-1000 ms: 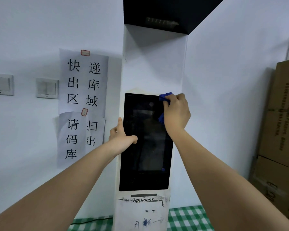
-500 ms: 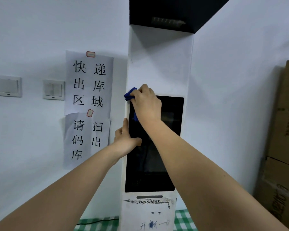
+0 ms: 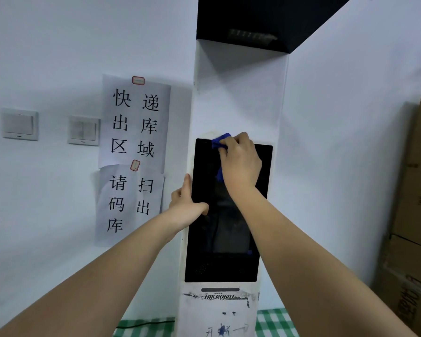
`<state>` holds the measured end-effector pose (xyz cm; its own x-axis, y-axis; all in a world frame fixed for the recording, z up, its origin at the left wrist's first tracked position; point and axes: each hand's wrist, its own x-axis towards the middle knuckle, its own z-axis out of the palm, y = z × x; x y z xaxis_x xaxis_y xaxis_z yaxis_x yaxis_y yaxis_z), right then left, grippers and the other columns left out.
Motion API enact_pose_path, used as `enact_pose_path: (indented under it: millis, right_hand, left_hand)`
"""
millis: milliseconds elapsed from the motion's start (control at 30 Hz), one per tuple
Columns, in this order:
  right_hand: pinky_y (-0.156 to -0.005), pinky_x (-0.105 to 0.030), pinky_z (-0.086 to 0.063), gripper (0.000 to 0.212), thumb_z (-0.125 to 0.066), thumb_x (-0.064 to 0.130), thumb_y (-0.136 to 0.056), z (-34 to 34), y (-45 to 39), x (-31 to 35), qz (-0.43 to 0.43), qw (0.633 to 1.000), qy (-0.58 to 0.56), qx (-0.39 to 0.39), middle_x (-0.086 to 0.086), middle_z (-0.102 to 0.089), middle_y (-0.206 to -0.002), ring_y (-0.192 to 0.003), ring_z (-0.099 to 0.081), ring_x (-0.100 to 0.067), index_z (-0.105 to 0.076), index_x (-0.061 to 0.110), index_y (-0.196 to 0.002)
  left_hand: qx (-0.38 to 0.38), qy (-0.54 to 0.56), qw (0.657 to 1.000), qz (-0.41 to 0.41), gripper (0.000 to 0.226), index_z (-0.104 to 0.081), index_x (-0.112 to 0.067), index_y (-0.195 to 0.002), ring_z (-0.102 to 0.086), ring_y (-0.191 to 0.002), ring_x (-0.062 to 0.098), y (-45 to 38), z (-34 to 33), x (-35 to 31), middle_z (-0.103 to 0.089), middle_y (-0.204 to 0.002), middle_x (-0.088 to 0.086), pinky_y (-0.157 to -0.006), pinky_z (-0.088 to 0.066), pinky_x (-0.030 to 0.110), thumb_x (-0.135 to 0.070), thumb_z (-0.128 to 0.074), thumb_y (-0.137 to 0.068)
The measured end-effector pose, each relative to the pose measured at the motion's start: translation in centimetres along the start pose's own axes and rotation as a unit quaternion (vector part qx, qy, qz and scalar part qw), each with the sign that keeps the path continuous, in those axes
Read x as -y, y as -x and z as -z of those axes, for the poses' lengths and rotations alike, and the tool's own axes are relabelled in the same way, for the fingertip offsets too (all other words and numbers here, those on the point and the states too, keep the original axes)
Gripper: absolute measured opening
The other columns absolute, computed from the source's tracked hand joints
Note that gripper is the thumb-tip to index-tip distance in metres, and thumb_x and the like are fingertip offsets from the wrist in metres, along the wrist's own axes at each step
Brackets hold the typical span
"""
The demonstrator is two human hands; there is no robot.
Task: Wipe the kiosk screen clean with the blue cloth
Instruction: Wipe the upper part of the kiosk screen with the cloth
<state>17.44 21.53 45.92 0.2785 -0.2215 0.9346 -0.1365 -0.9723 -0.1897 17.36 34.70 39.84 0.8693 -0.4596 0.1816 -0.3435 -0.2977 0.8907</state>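
A tall white kiosk stands against the wall, and its black screen (image 3: pixel 219 259) fills the lower middle of the view. My right hand (image 3: pixel 240 164) presses a bunched blue cloth (image 3: pixel 220 141) against the screen's top edge, left of centre; most of the cloth is hidden under my palm. My left hand (image 3: pixel 187 205) grips the kiosk's left edge at mid-height, thumb resting on the glass and fingers wrapped around the side.
Paper signs (image 3: pixel 135 122) with printed characters hang on the wall left of the kiosk, beside two wall switches (image 3: pixel 83 130). Stacked cardboard boxes (image 3: pixel 416 215) stand at the right. A green checked cloth (image 3: pixel 272 322) and a black cable (image 3: pixel 146 323) lie below.
My right hand swept the cloth from the screen's top right corner to the top left, then back toward the centre. My left hand kept its hold on the kiosk's edge.
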Motion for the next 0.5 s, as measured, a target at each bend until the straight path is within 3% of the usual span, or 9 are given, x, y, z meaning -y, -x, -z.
enact_pose_path:
  millis: [133, 233, 367, 433, 500]
  right_hand:
    - [-0.049, -0.028, -0.033, 0.014, -0.062, 0.014, -0.087, -1.1, 0.1, 2.2, 0.052, 0.998, 0.017, 0.008, -0.008, -0.056, -0.099, -0.086, -0.056, -0.023, -0.066, 0.009, -0.099]
    - [-0.043, -0.023, -0.025, 0.019, -0.079, 0.008, -0.068, -1.4, 0.7, 3.0, 0.104, 0.993, 0.042, 0.022, -0.007, -0.058, -0.086, -0.072, -0.058, -0.022, -0.069, 0.010, -0.085]
    - [-0.042, -0.020, -0.019, 0.029, -0.087, 0.009, -0.053, -1.7, 1.9, 2.1, 0.171, 0.981, 0.084, 0.020, -0.004, -0.058, -0.079, -0.064, -0.055, -0.019, -0.070, 0.015, -0.075]
    - [-0.042, -0.021, -0.020, 0.030, -0.088, 0.009, -0.054, -1.7, 3.1, 1.5, 0.174, 0.981, 0.085, 0.030, -0.004, -0.058, -0.080, -0.064, -0.054, -0.018, -0.071, 0.016, -0.078]
    - [-0.041, -0.021, -0.022, 0.032, -0.088, 0.009, -0.052, -1.9, 4.5, 0.9, 0.187, 0.977, 0.087, 0.048, -0.003, -0.057, -0.081, -0.065, -0.054, -0.018, -0.071, 0.016, -0.079]
  left_hand:
    - [-0.004, 0.004, 1.000, -0.012, 0.094, 0.011, -0.036, -0.150, -0.017, -0.143, 0.024, -0.2, -0.1, 0.3, -0.003, -0.157, -0.001, -0.107, -0.026, 0.033, -0.013, -0.053, -0.085]
    - [-0.005, 0.006, 1.000, -0.017, 0.093, 0.008, -0.036, -0.151, -0.016, -0.144, 0.022, -0.3, 0.0, 0.4, -0.004, -0.157, -0.001, -0.109, -0.025, 0.035, -0.011, -0.053, -0.085]
    - [-0.018, 0.039, 0.999, -0.005, 0.067, -0.028, -0.030, -0.142, -0.035, -0.131, 0.022, -0.5, 0.4, 0.6, -0.026, -0.146, 0.005, -0.094, -0.034, 0.024, -0.009, -0.053, -0.084]
    - [-0.015, 0.046, 0.999, 0.025, 0.065, -0.029, -0.020, -0.144, -0.037, -0.129, 0.022, -0.5, 0.5, 1.0, -0.032, -0.145, 0.007, -0.089, -0.030, 0.023, -0.010, -0.052, -0.085]
    - [-0.013, 0.032, 0.999, 0.039, 0.036, -0.046, -0.018, -0.119, -0.047, -0.106, 0.018, -0.3, 0.6, 1.3, -0.042, -0.126, 0.007, -0.079, -0.034, 0.022, -0.009, -0.052, -0.085]
